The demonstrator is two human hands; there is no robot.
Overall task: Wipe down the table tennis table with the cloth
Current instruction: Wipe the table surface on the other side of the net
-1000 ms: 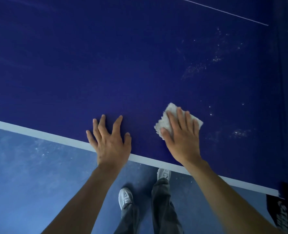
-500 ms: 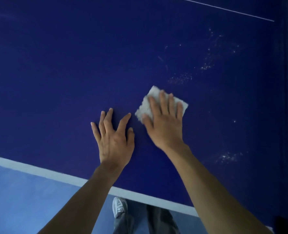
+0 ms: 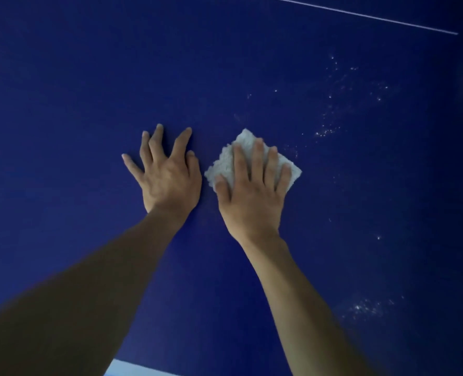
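Two bare hands lie flat on the dark blue table tennis table (image 3: 89, 104), side by side and nearly touching. The left hand (image 3: 168, 180) is empty, palm down, its fingers spread and pointing toward 12 o'clock. At its 3 o'clock, the right hand (image 3: 252, 196) presses down on the white cloth (image 3: 226, 161), fingers extended and laid flat over it rather than curled around it (the thumb rests on the cloth's near edge). The cloth is a small folded square, turned cornerwise, and sticks out past the fingertips toward 12 o'clock and on both sides. Pale dust specks (image 3: 330, 128) are scattered on the surface at 2 o'clock from the cloth, with another patch (image 3: 363, 308) at 4 o'clock. A thin white line (image 3: 360, 14) crosses the top right.
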